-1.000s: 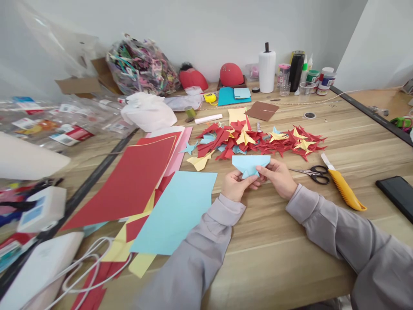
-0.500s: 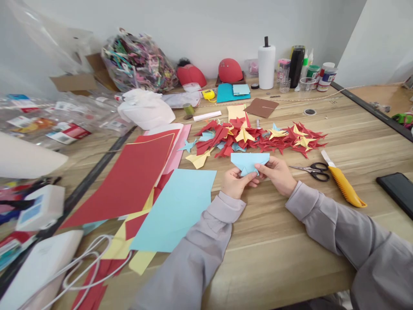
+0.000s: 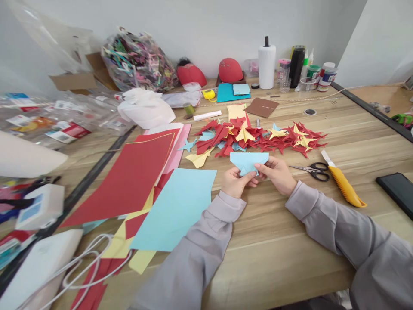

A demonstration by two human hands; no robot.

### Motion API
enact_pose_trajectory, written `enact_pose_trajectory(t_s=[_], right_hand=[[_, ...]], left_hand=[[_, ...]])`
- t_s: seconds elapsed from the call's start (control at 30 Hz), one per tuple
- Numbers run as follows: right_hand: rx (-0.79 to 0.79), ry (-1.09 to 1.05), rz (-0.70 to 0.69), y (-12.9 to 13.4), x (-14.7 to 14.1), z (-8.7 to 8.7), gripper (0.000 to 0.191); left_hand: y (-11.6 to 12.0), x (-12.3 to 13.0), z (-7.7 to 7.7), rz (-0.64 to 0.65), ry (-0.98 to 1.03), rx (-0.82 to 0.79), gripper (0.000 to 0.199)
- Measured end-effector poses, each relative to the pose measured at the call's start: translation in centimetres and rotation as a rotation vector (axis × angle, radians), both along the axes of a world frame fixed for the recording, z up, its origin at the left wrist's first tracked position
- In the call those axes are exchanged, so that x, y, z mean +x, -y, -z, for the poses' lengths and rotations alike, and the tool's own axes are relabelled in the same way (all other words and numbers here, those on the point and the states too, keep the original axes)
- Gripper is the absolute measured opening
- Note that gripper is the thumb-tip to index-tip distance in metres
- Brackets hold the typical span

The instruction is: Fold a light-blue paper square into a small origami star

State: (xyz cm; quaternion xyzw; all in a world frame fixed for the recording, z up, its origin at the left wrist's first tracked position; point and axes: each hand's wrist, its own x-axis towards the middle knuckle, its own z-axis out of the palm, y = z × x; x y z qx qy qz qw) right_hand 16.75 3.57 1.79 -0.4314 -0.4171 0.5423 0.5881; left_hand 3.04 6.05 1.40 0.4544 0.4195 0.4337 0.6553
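Note:
A small light blue folded paper [image 3: 248, 160] is held up above the wooden table between both hands. Its top edge is straight and wide, and the sides slant in to a narrower lower part with a small triangular flap. My left hand [image 3: 235, 182] pinches the lower part, thumb in front. On the paper's right side my right hand [image 3: 278, 173] grips with the thumb pressed on its face and fingers behind. The fingers behind the paper are partly hidden. Just beyond lies a pile of red, yellow and blue folded paper planes [image 3: 245, 135].
Black-handled scissors [image 3: 318, 171] and a yellow utility knife [image 3: 346, 187] lie right of my hands, with a black phone [image 3: 398, 191] farther right. To the left are a blue sheet [image 3: 177, 211], red sheets [image 3: 129, 181] and a white cable [image 3: 93, 262]. Paint jars [image 3: 327, 79] stand at the back.
Almost nothing differs. The blue folded paper has shifted very slightly left, with both hands keeping the same hold on it.

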Motion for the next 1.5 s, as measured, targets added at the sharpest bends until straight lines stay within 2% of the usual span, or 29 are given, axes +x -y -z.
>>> enact_pose_trajectory(t_s=[0.17, 0.37, 0.7, 0.83, 0.97, 1.23, 1.5], right_hand=[[-0.013, 0.053, -0.037, 0.0, 0.0, 0.1, 0.040], [-0.020, 0.054, -0.019, 0.0, -0.1, -0.2, 0.040], [-0.050, -0.032, 0.046, -0.1, 0.1, -0.1, 0.037], [-0.038, 0.011, 0.031, 0.0, 0.0, -0.1, 0.037], [0.023, 0.077, -0.054, 0.2, -0.1, -0.5, 0.035], [0.071, 0.078, -0.064, 0.5, 0.1, -0.6, 0.036], [0.017, 0.088, -0.021, 0.4, 0.2, -0.4, 0.038]], left_hand=[[0.0, 0.1, -0.3, 0.004, 0.028, 0.007, 0.046], [0.1, 0.1, -0.2, 0.023, 0.023, -0.001, 0.050], [0.0, 0.0, 0.2, 0.059, 0.032, 0.031, 0.047], [-0.2, -0.2, 0.4, 0.059, 0.049, 0.051, 0.044], [0.1, 0.0, 0.0, 0.069, 0.043, 0.050, 0.043], [0.7, 0.0, -1.1, 0.150, -0.014, 0.107, 0.042], [0.4, -0.1, -0.4, 0.149, 0.006, 0.135, 0.040]])
